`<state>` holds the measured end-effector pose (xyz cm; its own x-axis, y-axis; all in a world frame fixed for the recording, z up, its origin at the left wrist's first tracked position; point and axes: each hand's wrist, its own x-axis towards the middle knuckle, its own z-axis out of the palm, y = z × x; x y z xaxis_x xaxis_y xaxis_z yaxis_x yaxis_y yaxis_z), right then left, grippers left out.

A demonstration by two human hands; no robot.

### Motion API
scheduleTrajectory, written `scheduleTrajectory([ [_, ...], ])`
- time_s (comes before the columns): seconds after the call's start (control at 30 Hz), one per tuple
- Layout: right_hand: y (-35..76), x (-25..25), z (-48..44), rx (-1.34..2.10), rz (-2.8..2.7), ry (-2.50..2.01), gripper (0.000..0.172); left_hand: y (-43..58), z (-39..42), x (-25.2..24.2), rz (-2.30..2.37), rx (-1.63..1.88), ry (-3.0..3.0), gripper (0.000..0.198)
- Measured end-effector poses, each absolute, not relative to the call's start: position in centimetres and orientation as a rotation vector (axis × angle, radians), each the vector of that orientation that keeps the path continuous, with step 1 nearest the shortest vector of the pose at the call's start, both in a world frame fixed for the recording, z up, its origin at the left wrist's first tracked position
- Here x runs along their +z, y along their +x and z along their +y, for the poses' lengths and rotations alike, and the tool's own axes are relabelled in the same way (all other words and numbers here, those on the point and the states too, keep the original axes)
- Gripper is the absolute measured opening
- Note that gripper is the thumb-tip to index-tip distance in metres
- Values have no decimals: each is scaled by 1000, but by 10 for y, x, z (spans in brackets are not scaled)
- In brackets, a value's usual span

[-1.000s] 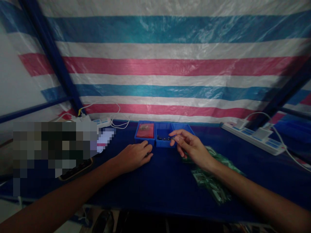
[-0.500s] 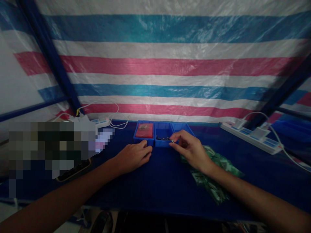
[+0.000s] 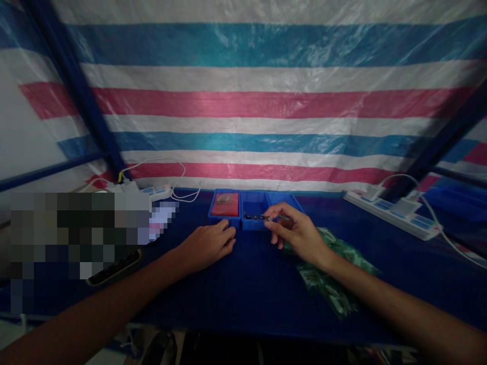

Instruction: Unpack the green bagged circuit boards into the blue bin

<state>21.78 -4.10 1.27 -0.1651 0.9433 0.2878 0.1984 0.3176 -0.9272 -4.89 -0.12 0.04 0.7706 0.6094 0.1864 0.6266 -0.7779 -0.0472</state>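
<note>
My right hand (image 3: 294,230) pinches a small shiny metal piece (image 3: 268,219) between thumb and index finger, its exact kind too small to tell. It hovers at the front of the middle blue bin (image 3: 254,200), where several small dark metal parts (image 3: 251,217) lie along the near side. My left hand (image 3: 209,246) lies on the table with fingers curled, its fingertips against the front of the left bin (image 3: 224,221); what is under the fingers is hidden. Red packets (image 3: 225,204) fill that left bin. Partly behind my right hand is the right blue bin (image 3: 285,200).
Green clear bags of metal parts (image 3: 335,276) lie under and beside my right forearm. A white power strip (image 3: 391,215) with plugs stands at right, another (image 3: 158,192) at back left. A dark phone-like object (image 3: 116,266) and a blurred-out area are at left. Striped sheeting hangs behind the blue table (image 3: 236,299).
My right hand has shifted slightly, its lower fingers now hanging more visibly below the thumb. The metal piece is still in its pinch. My left hand stays in place.
</note>
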Motion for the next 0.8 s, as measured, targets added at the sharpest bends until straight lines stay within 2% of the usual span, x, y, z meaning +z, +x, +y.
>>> scheduleTrajectory([
  [0.2, 217, 15, -39, 1112, -1568, -983, 35, -48, 1, -2, -1028, -237, -2860, 14],
  [0.8, 219, 15, -36, 1137, -1560, -984, 30, -47, 4, -5, -1003, -225, -2842, 16],
])
